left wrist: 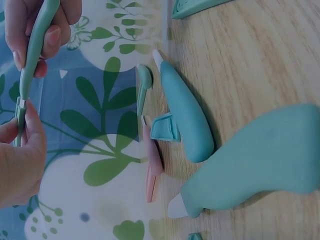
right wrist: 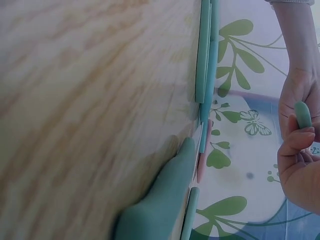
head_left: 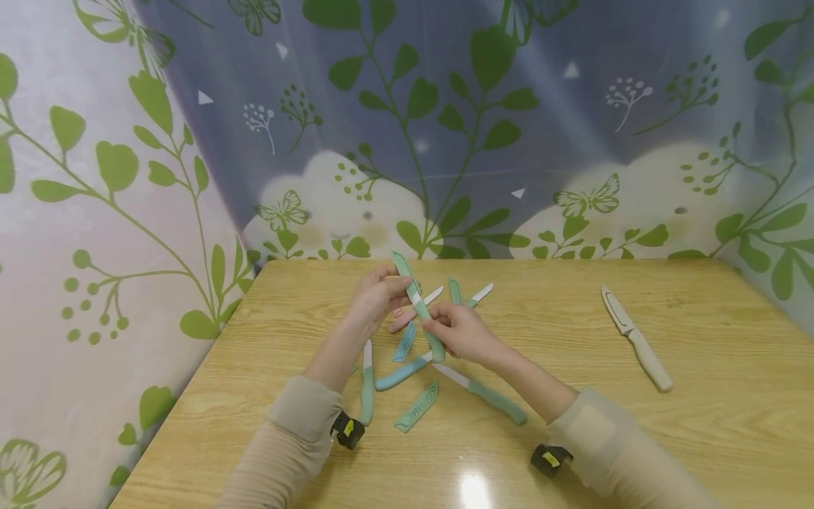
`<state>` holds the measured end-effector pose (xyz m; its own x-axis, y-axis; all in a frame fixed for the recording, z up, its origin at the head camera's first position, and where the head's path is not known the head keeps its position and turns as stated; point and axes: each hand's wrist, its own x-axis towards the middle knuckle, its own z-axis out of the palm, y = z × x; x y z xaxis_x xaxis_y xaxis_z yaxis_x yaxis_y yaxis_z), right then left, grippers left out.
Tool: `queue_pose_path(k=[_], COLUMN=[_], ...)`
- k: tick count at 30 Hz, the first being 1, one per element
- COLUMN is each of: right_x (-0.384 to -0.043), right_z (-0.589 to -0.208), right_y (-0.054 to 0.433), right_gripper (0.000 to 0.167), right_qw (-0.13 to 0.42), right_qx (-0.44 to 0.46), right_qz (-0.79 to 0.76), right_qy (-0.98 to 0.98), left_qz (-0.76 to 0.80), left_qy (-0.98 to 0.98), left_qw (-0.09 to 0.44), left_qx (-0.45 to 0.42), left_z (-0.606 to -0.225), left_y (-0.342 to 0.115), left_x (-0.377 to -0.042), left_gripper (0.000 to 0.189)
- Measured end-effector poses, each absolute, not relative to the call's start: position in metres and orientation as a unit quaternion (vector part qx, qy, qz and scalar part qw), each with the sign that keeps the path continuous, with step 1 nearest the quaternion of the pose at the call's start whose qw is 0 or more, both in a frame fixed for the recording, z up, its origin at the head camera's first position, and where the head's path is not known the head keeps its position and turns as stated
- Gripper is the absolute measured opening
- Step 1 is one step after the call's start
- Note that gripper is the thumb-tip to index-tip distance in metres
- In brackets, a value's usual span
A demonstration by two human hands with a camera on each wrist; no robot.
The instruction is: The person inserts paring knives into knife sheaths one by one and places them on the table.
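My left hand [head_left: 375, 300] pinches a green blade sheath [head_left: 403, 266] above the middle of the table. The handle of a green knife [head_left: 435, 345] is held in my right hand [head_left: 467, 332]. Knife and sheath are in line, with a short white piece of blade showing between them; the rest of the blade is hidden in or behind the sheath. In the left wrist view both hands meet at the sheath's mouth [left wrist: 21, 107]. Below them lie a pink knife [head_left: 400, 322], a blue sheath [head_left: 404, 342] and a blue knife [head_left: 400, 376].
Green-handled knives lie at left [head_left: 367, 396], right [head_left: 499, 401] and back [head_left: 473, 300], blades bare. One loose green sheath [head_left: 417, 408] is near the front, another green sheath [head_left: 454, 291] behind. A cream knife [head_left: 636, 339] lies far right. A patterned curtain [head_left: 407, 141] hangs behind the wooden table [head_left: 254, 410].
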<state>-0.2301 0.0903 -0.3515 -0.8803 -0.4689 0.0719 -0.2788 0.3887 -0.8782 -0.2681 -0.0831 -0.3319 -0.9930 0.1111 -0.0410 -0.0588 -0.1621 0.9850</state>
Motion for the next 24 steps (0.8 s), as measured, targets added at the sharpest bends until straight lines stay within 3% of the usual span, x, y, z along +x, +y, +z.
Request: queue_pose_path(k=[24], right_x=[-0.2324], right_z=[-0.3528], right_y=[0.0917], right_gripper=[0.016], right_qw=[0.085], right_qx=[-0.222], right_qz=[-0.504], right_qy=[0.83], left_qz=[0.755], left_qy=[0.653], left_qw=[0.056], left_qx=[0.022], left_z=[-0.3354], left_y=[-0.0784], left_x=[-0.2639], left_gripper=[0.024])
